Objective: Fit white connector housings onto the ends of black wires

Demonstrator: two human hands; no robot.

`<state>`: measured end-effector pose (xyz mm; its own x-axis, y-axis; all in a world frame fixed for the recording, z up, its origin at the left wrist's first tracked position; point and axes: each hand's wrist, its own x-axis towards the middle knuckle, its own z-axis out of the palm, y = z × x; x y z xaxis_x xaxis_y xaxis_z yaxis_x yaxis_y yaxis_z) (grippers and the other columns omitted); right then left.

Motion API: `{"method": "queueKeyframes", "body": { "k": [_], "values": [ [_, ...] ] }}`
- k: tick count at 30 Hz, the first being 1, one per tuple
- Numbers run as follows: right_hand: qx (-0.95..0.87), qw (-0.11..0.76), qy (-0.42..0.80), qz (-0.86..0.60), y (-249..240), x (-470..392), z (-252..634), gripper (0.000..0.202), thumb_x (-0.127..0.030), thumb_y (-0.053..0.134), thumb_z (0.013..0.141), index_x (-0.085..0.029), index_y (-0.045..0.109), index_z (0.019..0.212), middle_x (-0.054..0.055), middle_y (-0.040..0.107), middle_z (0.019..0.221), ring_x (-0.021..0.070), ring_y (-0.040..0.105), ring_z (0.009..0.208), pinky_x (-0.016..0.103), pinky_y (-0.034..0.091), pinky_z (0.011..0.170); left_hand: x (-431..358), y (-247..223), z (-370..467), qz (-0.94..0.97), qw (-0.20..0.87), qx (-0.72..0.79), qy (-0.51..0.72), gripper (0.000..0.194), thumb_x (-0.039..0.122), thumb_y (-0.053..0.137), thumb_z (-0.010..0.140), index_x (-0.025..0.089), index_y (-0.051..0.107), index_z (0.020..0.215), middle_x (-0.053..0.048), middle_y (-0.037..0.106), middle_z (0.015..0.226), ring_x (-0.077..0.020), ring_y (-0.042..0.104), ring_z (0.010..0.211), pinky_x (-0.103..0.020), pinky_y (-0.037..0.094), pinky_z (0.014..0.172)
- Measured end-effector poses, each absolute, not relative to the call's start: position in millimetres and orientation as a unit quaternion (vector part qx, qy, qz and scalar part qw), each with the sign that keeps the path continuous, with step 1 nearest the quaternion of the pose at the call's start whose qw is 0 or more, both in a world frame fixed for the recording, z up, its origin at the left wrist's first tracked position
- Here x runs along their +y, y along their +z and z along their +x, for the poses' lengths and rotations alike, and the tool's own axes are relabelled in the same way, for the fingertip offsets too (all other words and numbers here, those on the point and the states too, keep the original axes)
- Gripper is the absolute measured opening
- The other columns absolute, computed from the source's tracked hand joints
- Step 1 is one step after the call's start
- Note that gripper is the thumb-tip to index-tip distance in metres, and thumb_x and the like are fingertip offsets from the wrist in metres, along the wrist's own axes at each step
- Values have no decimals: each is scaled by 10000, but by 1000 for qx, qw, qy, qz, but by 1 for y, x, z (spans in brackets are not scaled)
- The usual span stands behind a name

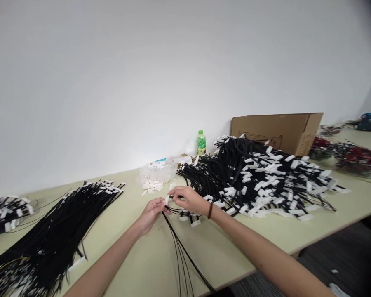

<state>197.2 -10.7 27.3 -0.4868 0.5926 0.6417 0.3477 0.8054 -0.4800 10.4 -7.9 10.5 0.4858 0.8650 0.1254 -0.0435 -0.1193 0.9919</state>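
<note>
Near the middle of the table, my left hand (153,211) pinches a small white connector (167,199). My right hand (187,199) meets it from the right, its fingers closed on the end of a black cable beside the connector. Several thin black cables (183,248) run from between the hands down over the table's front edge. Just behind the hands lie loose white connectors (153,185) next to a clear plastic bag (162,170). The fingertips partly hide where cable and connector meet.
A large heap of black cables with white ends (266,177) fills the right side. More black cables (58,222) lie at the left. At the back stand a green-capped bottle (200,143) and a cardboard box (272,130). Red wire bundles (358,159) are at the far right.
</note>
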Motion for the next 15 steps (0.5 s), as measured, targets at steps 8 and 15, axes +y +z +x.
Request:
{"method": "queueKeyframes", "body": {
  "k": [8,15],
  "values": [
    [-861,415,125,-265,29,-10,200,148,-32,493,739,-136,558,656,85,636,959,153,591,862,241,437,769,-8,12,12,631,584,332,389,276,418,593,725,151,562,662,-12,560,597,-152,499,635,-246,325,652],
    [-870,405,114,-258,31,-11,202,139,-32,488,732,-128,569,673,90,644,929,154,599,818,231,446,722,-7,12,12,620,593,330,394,245,384,605,725,150,568,664,-6,564,605,-145,499,637,-241,324,660]
  ]
}}
